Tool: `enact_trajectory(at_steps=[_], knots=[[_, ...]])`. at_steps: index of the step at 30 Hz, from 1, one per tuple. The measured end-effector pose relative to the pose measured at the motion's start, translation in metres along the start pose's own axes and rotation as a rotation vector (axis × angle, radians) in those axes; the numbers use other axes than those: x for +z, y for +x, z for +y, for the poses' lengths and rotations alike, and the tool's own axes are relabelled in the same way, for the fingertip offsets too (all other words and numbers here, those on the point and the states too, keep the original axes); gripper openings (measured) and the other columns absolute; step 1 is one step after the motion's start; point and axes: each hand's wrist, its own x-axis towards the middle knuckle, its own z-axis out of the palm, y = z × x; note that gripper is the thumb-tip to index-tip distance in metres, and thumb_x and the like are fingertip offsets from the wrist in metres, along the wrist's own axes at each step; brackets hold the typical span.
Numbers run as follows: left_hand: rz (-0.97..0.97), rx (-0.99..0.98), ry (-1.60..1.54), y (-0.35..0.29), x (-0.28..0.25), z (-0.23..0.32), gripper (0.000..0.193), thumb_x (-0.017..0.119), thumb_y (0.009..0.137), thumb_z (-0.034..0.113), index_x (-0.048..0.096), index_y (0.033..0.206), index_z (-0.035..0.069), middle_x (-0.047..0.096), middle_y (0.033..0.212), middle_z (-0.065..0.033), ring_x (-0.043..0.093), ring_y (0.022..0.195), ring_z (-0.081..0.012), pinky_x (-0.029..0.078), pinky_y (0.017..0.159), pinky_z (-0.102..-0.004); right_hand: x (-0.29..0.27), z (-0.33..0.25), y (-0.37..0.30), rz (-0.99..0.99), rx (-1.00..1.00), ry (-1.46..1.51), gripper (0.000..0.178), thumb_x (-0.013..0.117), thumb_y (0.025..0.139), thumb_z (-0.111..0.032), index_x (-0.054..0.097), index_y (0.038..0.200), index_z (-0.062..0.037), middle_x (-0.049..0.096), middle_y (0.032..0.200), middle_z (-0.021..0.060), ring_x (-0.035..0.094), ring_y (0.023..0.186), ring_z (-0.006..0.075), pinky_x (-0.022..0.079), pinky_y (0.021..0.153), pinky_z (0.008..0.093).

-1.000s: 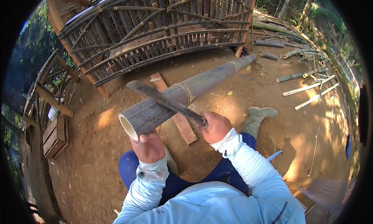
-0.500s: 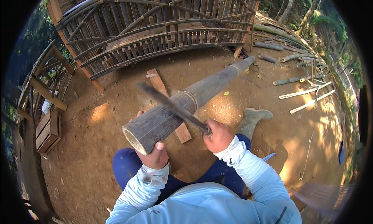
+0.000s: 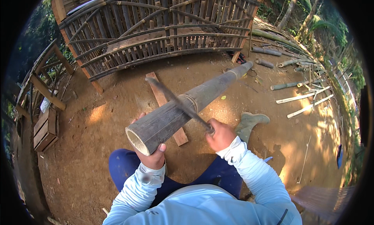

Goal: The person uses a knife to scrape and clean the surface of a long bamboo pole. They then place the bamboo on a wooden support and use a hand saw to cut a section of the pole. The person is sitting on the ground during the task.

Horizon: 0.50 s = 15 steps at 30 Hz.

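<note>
A thick grey-brown bamboo pole (image 3: 167, 121) slants from my lap up toward the far right, its hollow cut end (image 3: 137, 140) facing me. My left hand (image 3: 152, 156) grips it from below near that end, thumb on the near side and fingertips showing on the far side. In my right hand (image 3: 220, 134) is the handle of a long dark machete (image 3: 173, 100), its blade blurred by motion. The blade crosses over the pole close to a raised node ring; I cannot tell whether it touches. Beneath the pole lies a flat wooden board (image 3: 180, 137).
A bamboo-slat structure (image 3: 167, 34) on wooden posts stands ahead. Cut bamboo lengths (image 3: 284, 85) and pale split strips (image 3: 309, 106) lie on the ground at right. A wooden crate (image 3: 46, 129) sits at left. My boot (image 3: 249, 125) is right of the pole.
The machete has shifted slightly along the pole, its tip a little lower and to the right. The pole's near end sits slightly lower and further right; my left hand keeps its hold.
</note>
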Motion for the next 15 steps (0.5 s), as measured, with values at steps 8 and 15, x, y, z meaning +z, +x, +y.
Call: enact_trajectory(at_steps=[8, 15], knots=[[-0.067, 0.04, 0.183, -0.009, -0.01, -0.001, 0.111, 0.09, 0.06, 0.037, 0.022, 0.14, 0.001, 0.039, 0.135, -0.016, 0.042, 0.127, -0.0296, 0.035, 0.107, -0.0444, -0.002, -0.002, -0.006, 0.061, -0.219, 0.087, 0.023, 0.068, 0.077, -0.016, 0.055, 0.09, -0.0016, 0.061, 0.076, 0.0228, 0.06, 0.076, 0.0452, 0.047, 0.065, 0.0484], [-0.054, -0.032, 0.017, 0.007, 0.004, 0.01, 0.113, 0.09, 0.059, 0.035, 0.021, 0.143, 0.005, 0.029, 0.149, -0.018, 0.038, 0.133, -0.032, 0.035, 0.109, -0.0477, 0.003, 0.0, -0.012, 0.033, -0.13, 0.084, 0.023, 0.07, 0.076, -0.014, 0.055, 0.089, -0.0025, 0.061, 0.075, 0.0222, 0.06, 0.075, 0.0437, 0.048, 0.065, 0.0466]])
